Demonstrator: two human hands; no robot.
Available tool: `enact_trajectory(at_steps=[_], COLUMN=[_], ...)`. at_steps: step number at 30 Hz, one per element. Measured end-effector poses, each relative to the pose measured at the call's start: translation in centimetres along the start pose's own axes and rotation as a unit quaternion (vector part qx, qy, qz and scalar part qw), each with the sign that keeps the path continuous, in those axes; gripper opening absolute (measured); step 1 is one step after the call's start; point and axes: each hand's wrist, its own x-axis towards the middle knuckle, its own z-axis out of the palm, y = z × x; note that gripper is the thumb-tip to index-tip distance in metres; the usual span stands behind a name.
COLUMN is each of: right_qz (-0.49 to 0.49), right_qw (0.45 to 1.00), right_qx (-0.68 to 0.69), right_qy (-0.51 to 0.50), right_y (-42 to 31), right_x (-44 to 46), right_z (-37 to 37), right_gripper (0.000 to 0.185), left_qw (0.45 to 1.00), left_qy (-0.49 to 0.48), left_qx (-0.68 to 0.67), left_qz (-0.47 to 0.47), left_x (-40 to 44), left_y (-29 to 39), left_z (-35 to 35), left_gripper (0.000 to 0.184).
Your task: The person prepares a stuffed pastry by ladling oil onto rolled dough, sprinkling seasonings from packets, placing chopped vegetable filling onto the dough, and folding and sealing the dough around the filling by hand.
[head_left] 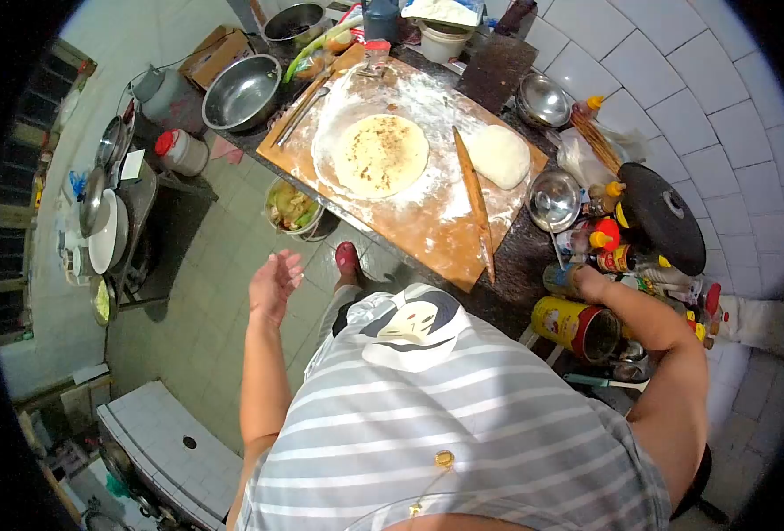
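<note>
The jar (557,281) is on the counter (522,243), beside an open yellow tin (558,323). The right hand (592,283) is at the jar; finger closure cannot be determined. The left hand (275,281) is empty, fingers loosely extended. Beyond: a steel bowl (553,196) with a utensil handle at its rim, the floured board (436,254) bearing flat dough (381,156), and a bucket (307,231) containing vegetable matter (291,207).

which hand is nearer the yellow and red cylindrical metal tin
Right. The right hand is just beyond the tin; the left hand is far to its left, above the floor.
</note>
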Motion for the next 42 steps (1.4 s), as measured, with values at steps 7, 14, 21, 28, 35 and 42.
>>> enact_trajectory(at_steps=[7,14,21,28,35,42], right_qz=[0.016,0.141,0.081,-0.094,-0.115,-0.043], right_qw=[0.981,0.902,0.69,0.876,0.925,0.934], right_qx=[-0.193,0.397,0.696,0.423,0.096,0.095], right_qy=[0.016,0.091,0.179,0.21,0.348,0.342], right_y=[-2.4,-1.8,-17.3,-31.8,-35.5,-32.6], right_x=[-0.9,-5.0,1.8,21.1,30.0,31.0], right_z=[-2.2,-5.0,-14.5,-17.0,-18.1,-20.8], right_gripper=[0.015,0.009,0.021,0.013,0.013,0.016], left_qw=[0.998,0.993,0.986,0.992,0.999,0.996], left_qy=[-0.059,-0.101,-0.159,-0.121,-0.02,0.015], left_qx=[0.021,0.057,0.031,0.034,-0.033,-0.072], left_qz=[-0.001,-0.024,-0.038,-0.023,-0.032,-0.04], left_x=[1.2,3.3,9.3,10.6,11.4,11.3], left_y=[1.4,2.4,4.7,8.2,7.3,5.9], left_z=[2.2,3.5,1.5,-2.4,-11.6,-14.6], left_gripper=[0.034,0.031,0.031,0.032,0.033,0.034])
